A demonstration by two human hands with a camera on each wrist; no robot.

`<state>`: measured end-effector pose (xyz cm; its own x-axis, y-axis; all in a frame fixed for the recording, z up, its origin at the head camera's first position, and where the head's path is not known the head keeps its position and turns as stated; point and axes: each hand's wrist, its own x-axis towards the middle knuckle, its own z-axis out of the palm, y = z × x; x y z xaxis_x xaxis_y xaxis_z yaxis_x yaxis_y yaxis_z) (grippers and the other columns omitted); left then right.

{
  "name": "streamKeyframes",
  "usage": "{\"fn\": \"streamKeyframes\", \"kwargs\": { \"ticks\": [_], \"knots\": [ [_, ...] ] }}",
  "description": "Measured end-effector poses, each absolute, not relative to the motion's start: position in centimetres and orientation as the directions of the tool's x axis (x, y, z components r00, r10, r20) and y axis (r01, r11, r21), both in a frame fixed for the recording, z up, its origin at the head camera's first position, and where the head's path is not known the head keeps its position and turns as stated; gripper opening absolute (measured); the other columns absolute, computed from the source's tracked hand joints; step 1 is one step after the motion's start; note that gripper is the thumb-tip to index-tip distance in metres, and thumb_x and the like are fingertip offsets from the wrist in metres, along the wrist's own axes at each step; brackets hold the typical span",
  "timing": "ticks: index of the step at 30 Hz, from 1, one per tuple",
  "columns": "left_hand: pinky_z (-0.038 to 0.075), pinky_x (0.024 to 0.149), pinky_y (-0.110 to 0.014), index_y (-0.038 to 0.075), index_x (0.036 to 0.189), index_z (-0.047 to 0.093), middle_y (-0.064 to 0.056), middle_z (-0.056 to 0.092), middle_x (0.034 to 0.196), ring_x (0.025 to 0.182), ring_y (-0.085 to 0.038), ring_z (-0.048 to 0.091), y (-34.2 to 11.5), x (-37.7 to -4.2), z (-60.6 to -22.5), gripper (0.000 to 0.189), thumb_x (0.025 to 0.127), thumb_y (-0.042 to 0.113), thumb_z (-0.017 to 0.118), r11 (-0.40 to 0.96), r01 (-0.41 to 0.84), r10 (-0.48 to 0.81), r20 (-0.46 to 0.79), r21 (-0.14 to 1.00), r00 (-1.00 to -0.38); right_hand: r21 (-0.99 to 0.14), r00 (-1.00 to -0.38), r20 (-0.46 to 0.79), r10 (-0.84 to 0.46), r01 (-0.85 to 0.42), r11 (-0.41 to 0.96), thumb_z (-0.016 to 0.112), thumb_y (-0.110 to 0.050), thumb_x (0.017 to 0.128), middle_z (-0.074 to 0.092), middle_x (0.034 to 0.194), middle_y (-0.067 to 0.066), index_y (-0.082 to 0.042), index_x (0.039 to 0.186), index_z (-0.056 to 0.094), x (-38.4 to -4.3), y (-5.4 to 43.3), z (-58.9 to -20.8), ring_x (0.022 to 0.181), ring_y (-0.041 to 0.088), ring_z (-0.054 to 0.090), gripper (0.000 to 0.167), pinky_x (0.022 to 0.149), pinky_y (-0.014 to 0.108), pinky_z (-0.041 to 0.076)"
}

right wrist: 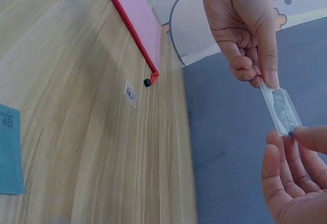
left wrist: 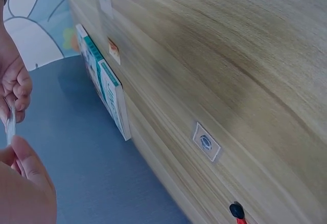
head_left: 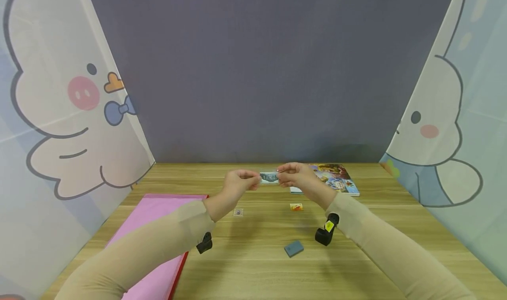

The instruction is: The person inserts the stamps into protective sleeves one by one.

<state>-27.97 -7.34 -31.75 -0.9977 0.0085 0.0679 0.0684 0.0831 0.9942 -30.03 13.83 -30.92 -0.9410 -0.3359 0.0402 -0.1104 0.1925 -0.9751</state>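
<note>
Up in front of the far edge of the table, a small greenish stamp (head_left: 269,177) in a clear sleeve is stretched level between both hands. My left hand (head_left: 237,182) pinches its left end with thumb and fingers. The right end is pinched by my right hand (head_left: 298,177). In the right wrist view the clear sleeve (right wrist: 282,109) shows around the green picture. Below on the table lie a small pale stamp (head_left: 238,212) with a dark round motif and a yellow-and-red stamp (head_left: 296,207). A blue-grey block marked 4B, like an eraser (head_left: 294,248), lies nearer me.
A pink board (head_left: 158,212) with a red edge lies on the left of the table. Colourful books (head_left: 340,181) lie at the back right, behind my right hand. A dark cloth (head_left: 261,71) hangs behind, with cartoon-printed curtains (head_left: 55,115) on both sides.
</note>
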Motion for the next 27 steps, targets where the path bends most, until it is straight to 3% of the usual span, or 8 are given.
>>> {"fn": "streamKeyframes", "kwargs": {
  "ticks": [5, 12, 19, 27],
  "knots": [
    [0.061, 0.082, -0.041, -0.003, 0.097, 0.073, -0.012, 0.073, 0.092, 0.076, -0.019, 0.071, -7.4, -28.1, -31.9, 0.014, 0.086, 0.005, 0.073, 0.069, 0.065, 0.018, 0.064, 0.995, -0.998, -0.977, -0.948, 0.045, -0.315, -0.107, 0.183, 0.065, -0.013, 0.094, 0.067, 0.099, 0.006, -0.001, 0.122, 0.058, -30.2, 13.6, -31.3, 0.095, 0.028, 0.064, 0.032, 0.082, 0.035, 0.058],
    [0.061, 0.081, -0.039, -0.004, 0.097, 0.072, -0.011, 0.073, 0.090, 0.069, -0.011, 0.067, -7.5, -28.4, -32.5, 0.015, 0.087, 0.007, 0.072, 0.091, 0.060, 0.027, 0.058, 0.994, -0.998, -0.982, -0.958, 0.029, -0.285, -0.081, 0.173, 0.065, -0.010, 0.093, 0.066, 0.096, 0.005, 0.002, 0.121, 0.058, -30.2, 13.2, -31.7, 0.084, 0.016, 0.064, 0.032, 0.081, 0.034, 0.058],
    [0.062, 0.074, -0.035, -0.007, 0.095, 0.072, -0.017, 0.073, 0.089, 0.065, -0.010, 0.066, -7.6, -29.0, -33.3, 0.013, 0.088, 0.004, 0.070, 0.131, 0.036, 0.019, 0.034, 0.991, -0.999, -0.982, -0.971, -0.016, -0.238, -0.030, 0.187, 0.065, -0.009, 0.093, 0.067, 0.092, 0.005, 0.004, 0.118, 0.060, -30.2, 12.7, -32.3, 0.084, 0.020, 0.066, 0.029, 0.082, 0.035, 0.058],
    [0.061, 0.079, -0.039, -0.006, 0.094, 0.073, -0.016, 0.073, 0.094, 0.070, -0.014, 0.067, -7.4, -29.8, -34.1, 0.012, 0.088, 0.003, 0.069, 0.194, -0.040, 0.007, -0.042, 0.980, -0.999, -0.973, -0.985, -0.059, -0.165, 0.020, 0.229, 0.067, -0.007, 0.091, 0.069, 0.089, 0.007, 0.004, 0.112, 0.064, -30.5, 12.0, -33.3, 0.075, 0.015, 0.065, 0.024, 0.076, 0.033, 0.059]
  ]
}}
